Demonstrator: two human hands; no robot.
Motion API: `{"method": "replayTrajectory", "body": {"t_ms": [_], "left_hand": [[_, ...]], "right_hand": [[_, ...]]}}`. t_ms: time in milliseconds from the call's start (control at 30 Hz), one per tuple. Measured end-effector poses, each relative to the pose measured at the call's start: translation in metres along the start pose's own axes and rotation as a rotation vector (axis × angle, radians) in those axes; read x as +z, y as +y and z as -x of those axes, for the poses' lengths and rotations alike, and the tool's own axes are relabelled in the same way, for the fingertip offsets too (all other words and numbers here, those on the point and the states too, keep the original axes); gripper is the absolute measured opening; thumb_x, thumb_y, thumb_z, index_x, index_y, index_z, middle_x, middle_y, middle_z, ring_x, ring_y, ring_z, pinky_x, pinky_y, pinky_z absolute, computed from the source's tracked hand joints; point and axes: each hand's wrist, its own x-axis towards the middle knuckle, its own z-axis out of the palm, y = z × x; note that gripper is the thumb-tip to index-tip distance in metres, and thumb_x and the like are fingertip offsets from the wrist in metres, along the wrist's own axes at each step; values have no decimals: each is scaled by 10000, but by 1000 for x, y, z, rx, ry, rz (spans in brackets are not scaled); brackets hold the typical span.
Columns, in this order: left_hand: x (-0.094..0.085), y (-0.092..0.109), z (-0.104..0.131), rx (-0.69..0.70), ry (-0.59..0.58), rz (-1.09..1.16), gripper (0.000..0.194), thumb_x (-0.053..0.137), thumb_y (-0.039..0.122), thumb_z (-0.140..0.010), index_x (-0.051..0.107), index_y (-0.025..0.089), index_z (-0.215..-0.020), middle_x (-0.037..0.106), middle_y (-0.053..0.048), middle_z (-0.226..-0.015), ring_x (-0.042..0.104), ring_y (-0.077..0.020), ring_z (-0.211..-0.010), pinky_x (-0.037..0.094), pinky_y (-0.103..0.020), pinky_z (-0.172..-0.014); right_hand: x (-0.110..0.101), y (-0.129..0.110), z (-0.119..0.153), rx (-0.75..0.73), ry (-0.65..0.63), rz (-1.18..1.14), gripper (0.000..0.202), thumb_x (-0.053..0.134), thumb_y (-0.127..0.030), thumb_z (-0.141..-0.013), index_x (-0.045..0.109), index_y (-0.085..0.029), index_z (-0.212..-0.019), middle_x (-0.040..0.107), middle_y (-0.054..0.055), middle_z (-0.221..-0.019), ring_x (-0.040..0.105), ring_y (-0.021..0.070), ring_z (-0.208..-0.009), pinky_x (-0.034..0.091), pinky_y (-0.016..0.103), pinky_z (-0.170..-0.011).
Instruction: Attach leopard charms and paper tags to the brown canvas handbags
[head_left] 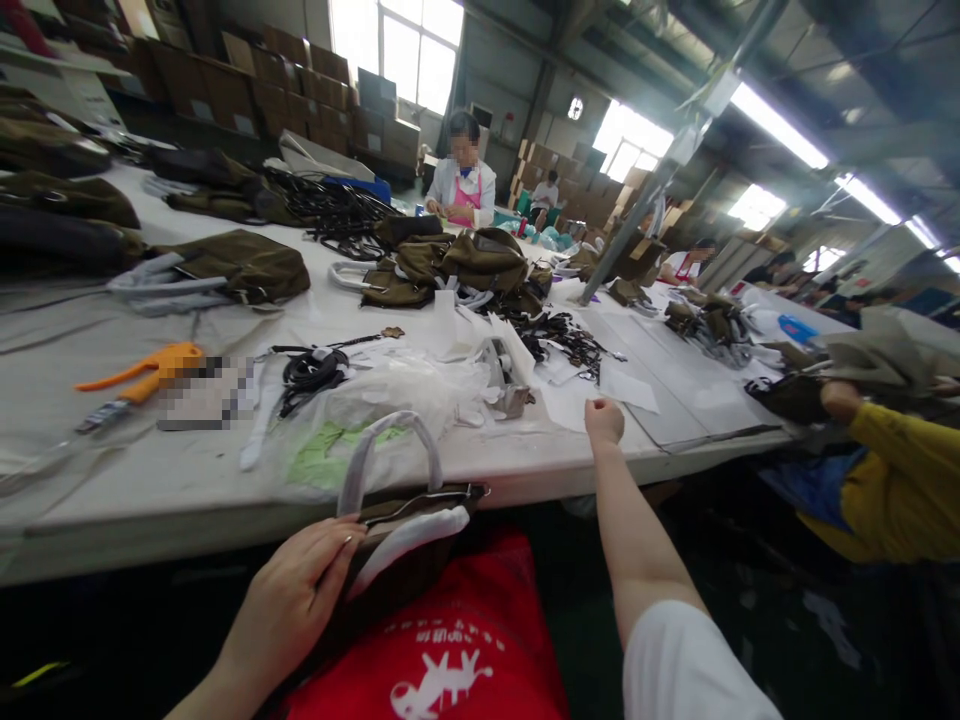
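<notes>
A dark olive handbag (424, 570) rests on my lap against a red apron, its zipped top and two pale-wrapped handles facing up. My left hand (311, 575) grips the bag's left top edge between thumb and fingers. Stretched forward over the table's front edge, my right hand (604, 422) is closed like a fist; whatever its fingers hold, if anything, is hidden. White paper sheets (630, 388) lie just beyond it. To its left are a heap of small dark straps (566, 340) and a clear plastic bag (390, 395).
On the white table (187, 500) lie an orange air blow gun (146, 378), a coiled black strap (313, 370) and several olive bags (232, 262). A metal post (630, 225) rises from the table. A co-worker's yellow sleeve (904, 455) is at right; another person (463, 180) sits opposite.
</notes>
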Motion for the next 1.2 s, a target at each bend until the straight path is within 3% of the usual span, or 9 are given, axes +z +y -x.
{"method": "replayTrajectory", "body": {"t_ms": [200, 333, 500, 600, 700, 833, 1000, 1067, 1200], "left_hand": [[3, 0, -3, -6, -7, 3, 428, 400, 481, -963, 733, 212, -946, 760, -63, -1010, 710, -210, -937, 566, -313, -896], [2, 2, -5, 32, -16, 1, 397, 416, 458, -962, 728, 214, -952, 760, -63, -1006, 711, -213, -933, 568, -320, -896], [-1, 4, -6, 30, -18, -25, 406, 404, 448, -967, 731, 209, -957, 751, -67, -1037, 711, -215, -927, 579, -321, -862], [-1, 9, -10, 40, -34, -46, 422, 391, 433, -975, 734, 192, -931, 739, -80, -1079, 710, -216, -922, 585, -324, -841], [-2, 13, -11, 65, -36, -36, 414, 395, 415, -978, 732, 185, -908, 745, -76, -1045, 707, -211, -920, 581, -321, -852], [-3, 11, -8, 59, -20, -20, 401, 405, 407, -977, 733, 188, -903, 753, -65, -1006, 707, -205, -906, 579, -318, -858], [-1, 6, -7, 1, -25, -11, 413, 403, 434, -971, 733, 187, -943, 754, -71, -1012, 708, -213, -913, 582, -328, -857], [-1, 6, -8, -3, -26, -4, 412, 404, 438, -969, 733, 193, -940, 755, -68, -1005, 709, -212, -907, 582, -327, -858], [0, 7, -9, 12, -24, 4, 410, 404, 442, -966, 733, 203, -920, 757, -66, -988, 709, -214, -897, 581, -328, -865]], "right_hand": [[-6, -20, 20, -176, -5, -69, 228, 549, -335, -843, 698, -175, -909, 735, 88, -821, 670, 226, -821, 461, 293, -803], [-21, -29, 30, -146, -10, -50, 178, 553, -278, -829, 677, -150, -820, 720, 132, -807, 663, 257, -805, 463, 315, -763], [-51, -62, 65, -355, 129, -284, 287, 430, -386, -939, 615, -170, -976, 691, 132, -1089, 647, 172, -751, 477, 271, -785], [-46, -84, 87, -511, -117, -410, 208, 549, -402, -878, 617, -206, -868, 712, 74, -950, 649, 171, -722, 482, 268, -759], [-23, -91, 89, -287, -431, -496, 151, 614, -341, -810, 579, -202, -763, 692, 42, -753, 669, 187, -689, 497, 272, -706], [2, -82, 77, -99, -575, -647, 191, 435, -346, -899, 518, -191, -826, 727, 104, -945, 699, 177, -677, 533, 279, -627], [-3, -77, 73, -58, -977, -1216, 194, 377, -326, -916, 475, -209, -796, 662, 145, -1239, 634, 231, -1139, 528, 411, -907], [-13, -83, 68, -116, -1010, -1314, 248, 341, -370, -943, 480, -216, -805, 605, 106, -1341, 587, 234, -1211, 504, 454, -941], [-36, -107, 52, -277, -844, -1418, 323, 371, -478, -935, 510, -226, -789, 574, 49, -1380, 565, 224, -1228, 479, 428, -963]]}}
